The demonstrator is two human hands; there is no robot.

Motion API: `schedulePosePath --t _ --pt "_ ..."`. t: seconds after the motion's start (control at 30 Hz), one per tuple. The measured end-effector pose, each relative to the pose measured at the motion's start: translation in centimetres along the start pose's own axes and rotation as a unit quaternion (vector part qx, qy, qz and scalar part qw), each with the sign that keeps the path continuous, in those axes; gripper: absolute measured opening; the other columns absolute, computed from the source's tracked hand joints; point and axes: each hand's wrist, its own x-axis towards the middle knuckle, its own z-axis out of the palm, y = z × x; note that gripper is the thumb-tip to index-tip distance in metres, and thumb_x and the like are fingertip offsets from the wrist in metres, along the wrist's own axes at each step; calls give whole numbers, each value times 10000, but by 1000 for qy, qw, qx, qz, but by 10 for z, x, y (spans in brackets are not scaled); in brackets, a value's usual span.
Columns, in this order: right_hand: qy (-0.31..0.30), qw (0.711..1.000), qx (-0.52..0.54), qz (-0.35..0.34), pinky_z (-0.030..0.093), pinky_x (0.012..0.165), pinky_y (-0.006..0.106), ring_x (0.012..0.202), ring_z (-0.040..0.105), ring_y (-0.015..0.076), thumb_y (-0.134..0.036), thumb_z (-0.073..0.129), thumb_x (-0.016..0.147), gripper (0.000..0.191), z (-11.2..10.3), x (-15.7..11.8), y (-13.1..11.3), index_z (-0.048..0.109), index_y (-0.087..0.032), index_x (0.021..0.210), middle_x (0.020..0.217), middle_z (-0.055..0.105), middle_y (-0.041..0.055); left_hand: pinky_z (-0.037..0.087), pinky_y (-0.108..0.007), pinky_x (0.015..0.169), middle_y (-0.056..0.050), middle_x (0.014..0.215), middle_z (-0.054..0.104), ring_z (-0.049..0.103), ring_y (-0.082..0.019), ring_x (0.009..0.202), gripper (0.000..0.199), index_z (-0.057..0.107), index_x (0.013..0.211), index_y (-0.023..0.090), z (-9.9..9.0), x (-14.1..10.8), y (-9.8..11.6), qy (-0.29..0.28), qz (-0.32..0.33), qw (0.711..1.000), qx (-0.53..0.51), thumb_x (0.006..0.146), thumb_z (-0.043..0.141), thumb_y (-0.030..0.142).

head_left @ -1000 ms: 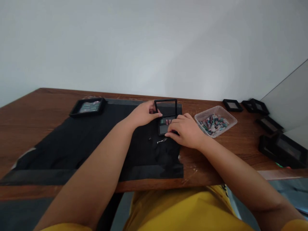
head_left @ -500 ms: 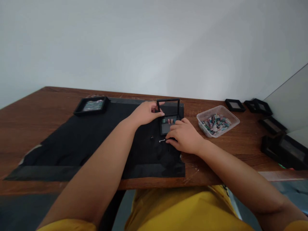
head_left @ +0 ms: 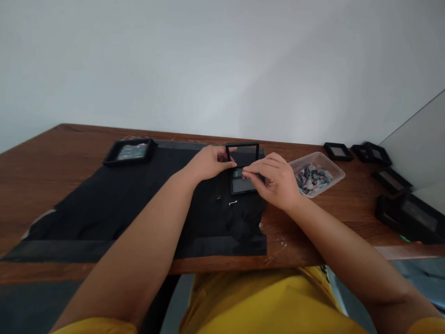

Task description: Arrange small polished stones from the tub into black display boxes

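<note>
A small black box [head_left: 243, 186] with a clear window in its raised lid [head_left: 258, 153] stands on the black mat [head_left: 139, 195]. My left hand [head_left: 210, 163] pinches the lid's left side between thumb and fingers. Over the box's tray, my right hand [head_left: 274, 178] has its thumb and fingertips pressed together; whatever is between them is too small to name. A little green piece [head_left: 236, 174] lies inside the box at its upper left. On the mat in front of the box are a thin white piece [head_left: 232, 202] and a tiny dark piece [head_left: 219, 197].
Right of my right hand sits a clear plastic tub [head_left: 332, 188] of colourful small packets. A black box [head_left: 130, 152] with shiny contents is at the mat's back left. Several black boxes [head_left: 392, 180] line the table's right side, by the wall.
My right hand has moved up from the mat by the white piece to over the box's tray, fingertips pinched. My left hand stays on the lid.
</note>
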Motion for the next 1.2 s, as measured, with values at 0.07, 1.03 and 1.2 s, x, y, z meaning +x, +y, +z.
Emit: schedulePosePath --t 0.07,1.03,1.2 --pt "2 1000 -4 20 493 876 370 894 691 197 -333 568 1052 256 -1 0 0 784 -211 988 988 822 53 536 -351 729 -100 1423 704 692 -188 784 183 803 871 192 0 -1 1 4 -3 1000 9 806 742 352" --pt "-211 942 -99 241 389 716 317 851 667 220 -206 592 962 152 1 1 1 739 -215 1004 931 776 56 505 -353 754 -44 935 804 680 -216 767 462 755 1265 227 -1 -4 7 9 -28 999 38 814 755 329" --pt "-235 932 -79 263 395 720 316 837 683 215 -167 619 941 157 -1 3 2 756 -221 994 933 796 42 506 -350 766 -40 940 805 684 -216 788 471 749 1275 243 0 -3 4 16 -19 999 42 815 752 341"
